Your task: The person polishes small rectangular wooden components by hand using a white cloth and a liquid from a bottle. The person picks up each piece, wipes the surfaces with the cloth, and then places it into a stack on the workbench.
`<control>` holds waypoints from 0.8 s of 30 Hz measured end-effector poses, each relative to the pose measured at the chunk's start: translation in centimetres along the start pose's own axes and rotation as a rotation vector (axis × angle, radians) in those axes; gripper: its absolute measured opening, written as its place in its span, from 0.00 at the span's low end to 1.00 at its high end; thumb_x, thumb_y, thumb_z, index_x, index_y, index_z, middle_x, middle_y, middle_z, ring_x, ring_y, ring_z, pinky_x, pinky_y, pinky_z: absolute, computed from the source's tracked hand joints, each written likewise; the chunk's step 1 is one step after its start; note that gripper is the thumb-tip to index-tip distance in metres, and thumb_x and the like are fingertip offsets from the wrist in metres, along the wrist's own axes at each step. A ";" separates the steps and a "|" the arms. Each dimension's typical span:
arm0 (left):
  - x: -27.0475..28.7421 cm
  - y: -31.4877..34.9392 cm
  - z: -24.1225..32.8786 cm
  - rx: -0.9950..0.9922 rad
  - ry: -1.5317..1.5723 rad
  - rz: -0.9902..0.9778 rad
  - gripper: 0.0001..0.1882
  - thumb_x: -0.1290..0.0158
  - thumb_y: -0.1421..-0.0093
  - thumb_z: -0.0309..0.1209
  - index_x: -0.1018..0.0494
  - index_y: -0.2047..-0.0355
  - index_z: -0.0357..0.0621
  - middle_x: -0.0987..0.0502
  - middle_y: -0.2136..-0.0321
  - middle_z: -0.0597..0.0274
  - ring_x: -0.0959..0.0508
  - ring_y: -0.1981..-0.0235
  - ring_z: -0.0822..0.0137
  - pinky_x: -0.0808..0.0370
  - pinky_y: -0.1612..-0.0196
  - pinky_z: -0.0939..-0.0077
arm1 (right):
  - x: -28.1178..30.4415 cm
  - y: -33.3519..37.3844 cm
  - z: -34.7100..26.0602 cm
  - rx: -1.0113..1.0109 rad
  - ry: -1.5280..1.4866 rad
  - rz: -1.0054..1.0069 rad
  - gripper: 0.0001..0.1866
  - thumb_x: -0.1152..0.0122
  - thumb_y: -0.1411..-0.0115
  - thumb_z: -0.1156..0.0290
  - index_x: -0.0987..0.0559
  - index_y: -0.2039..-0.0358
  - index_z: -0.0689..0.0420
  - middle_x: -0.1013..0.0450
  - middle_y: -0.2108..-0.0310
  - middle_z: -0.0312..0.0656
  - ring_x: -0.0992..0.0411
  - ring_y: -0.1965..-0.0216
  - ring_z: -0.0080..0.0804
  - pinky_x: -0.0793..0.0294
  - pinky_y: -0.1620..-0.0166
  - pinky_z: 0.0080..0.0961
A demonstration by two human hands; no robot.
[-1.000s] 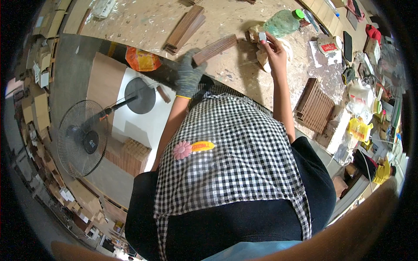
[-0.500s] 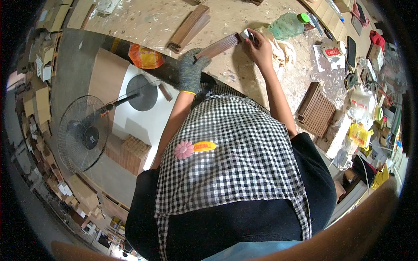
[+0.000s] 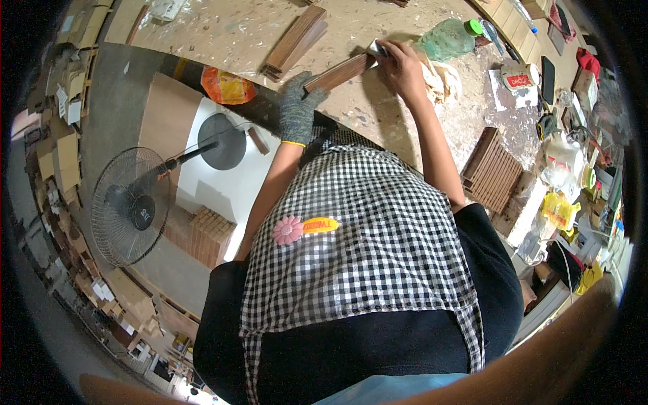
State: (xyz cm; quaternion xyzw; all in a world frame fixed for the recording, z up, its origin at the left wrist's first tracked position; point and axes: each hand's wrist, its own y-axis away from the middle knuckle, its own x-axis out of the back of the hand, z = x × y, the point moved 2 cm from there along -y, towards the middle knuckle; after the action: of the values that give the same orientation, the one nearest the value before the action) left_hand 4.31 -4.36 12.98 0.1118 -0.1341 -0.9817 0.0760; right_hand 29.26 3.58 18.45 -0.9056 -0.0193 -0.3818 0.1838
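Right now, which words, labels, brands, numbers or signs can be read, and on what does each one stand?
Yellow tag on the checked apron: lettering, not copied here.
Red-labelled white container: pale lettering, not copied here.
Fan hub: pale mark, too small to read.
Orange packet, yellow bag: any print too blurred.

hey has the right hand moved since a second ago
Yes: judged against the bottle, the right hand has moved left, to the right end of the strip.
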 end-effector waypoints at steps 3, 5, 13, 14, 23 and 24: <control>0.5 0.0 0.0 -0.057 -0.150 0.004 0.27 0.43 0.43 0.17 0.35 0.43 0.28 0.29 0.49 0.44 0.26 0.49 0.58 0.19 0.49 0.69 | -0.2 0.0 -0.3 -0.040 0.124 0.039 0.17 0.38 0.43 0.76 0.20 0.51 0.55 0.24 0.55 0.47 0.27 0.53 0.52 0.28 0.48 0.40; 0.6 0.1 0.1 -0.049 -0.158 -0.001 0.28 0.42 0.43 0.18 0.35 0.42 0.28 0.29 0.49 0.44 0.26 0.49 0.58 0.19 0.49 0.70 | 0.0 -0.2 -0.4 -0.097 0.176 0.089 0.19 0.39 0.44 0.77 0.20 0.50 0.55 0.24 0.53 0.48 0.28 0.50 0.52 0.29 0.45 0.40; 1.3 -0.4 0.9 -0.043 -0.265 0.028 0.29 0.41 0.42 0.22 0.36 0.41 0.30 0.28 0.46 0.48 0.27 0.46 0.60 0.26 0.45 0.72 | -5.2 0.6 -7.8 0.319 0.021 -0.288 0.24 0.46 0.47 0.79 0.21 0.48 0.55 0.26 0.49 0.46 0.30 0.45 0.45 0.28 0.42 0.35; 0.4 -0.4 2.9 -0.010 -0.438 -0.065 0.28 0.41 0.41 0.22 0.36 0.41 0.31 0.28 0.46 0.49 0.26 0.47 0.60 0.26 0.45 0.72 | -5.0 0.5 -9.0 0.359 0.050 -0.316 0.24 0.46 0.48 0.78 0.21 0.48 0.54 0.26 0.48 0.45 0.30 0.45 0.44 0.28 0.42 0.34; 0.4 0.6 3.3 -0.089 -0.317 0.067 0.26 0.44 0.45 0.25 0.30 0.45 0.32 0.24 0.49 0.50 0.24 0.48 0.60 0.28 0.44 0.68 | -3.6 -1.4 -8.2 0.260 0.168 -0.256 0.20 0.40 0.46 0.78 0.21 0.50 0.55 0.26 0.50 0.41 0.29 0.48 0.43 0.26 0.46 0.35; 0.1 0.5 3.9 -0.062 -0.328 -0.001 0.26 0.43 0.44 0.24 0.31 0.44 0.32 0.25 0.48 0.50 0.25 0.48 0.61 0.28 0.44 0.69 | -4.1 -1.2 -8.1 0.254 0.171 -0.251 0.20 0.40 0.46 0.78 0.21 0.50 0.55 0.26 0.50 0.41 0.29 0.48 0.43 0.26 0.46 0.35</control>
State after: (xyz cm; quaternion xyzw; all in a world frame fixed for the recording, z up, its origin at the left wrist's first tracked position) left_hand 3.30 -3.86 16.75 -0.0521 -0.1145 -0.9905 0.0561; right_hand 20.63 2.31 21.19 -0.8299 -0.1645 -0.4716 0.2485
